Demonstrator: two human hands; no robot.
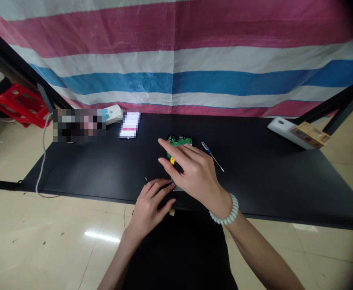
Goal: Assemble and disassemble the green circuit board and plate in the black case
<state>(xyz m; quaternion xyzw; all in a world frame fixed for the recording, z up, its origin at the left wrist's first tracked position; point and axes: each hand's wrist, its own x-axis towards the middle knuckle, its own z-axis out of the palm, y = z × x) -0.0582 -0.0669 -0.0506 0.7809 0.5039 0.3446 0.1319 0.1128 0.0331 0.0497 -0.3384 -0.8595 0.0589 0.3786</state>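
Observation:
A green circuit board (179,141) in a black casing lies on the black table in front of me, with a small yellow piece (172,160) at its lower left. My right hand (194,169), a pale bead bracelet on its wrist, hovers across it and hides much of it. Its thumb and index finger are apart with nothing visible between them. Lower down, my left hand (152,203) rests at the table's front edge, fingers stretched out beside a greyish part (178,188) below the board. Whether the fingertips press on that part is hard to make out.
Right of the board lies a screwdriver (212,156). A lit phone (130,125) and a white power strip (113,114) are at the back left, beside a blurred patch. At the far right a white device (289,131) leans by a brown box (310,135). Striped sheeting (173,60) hangs behind.

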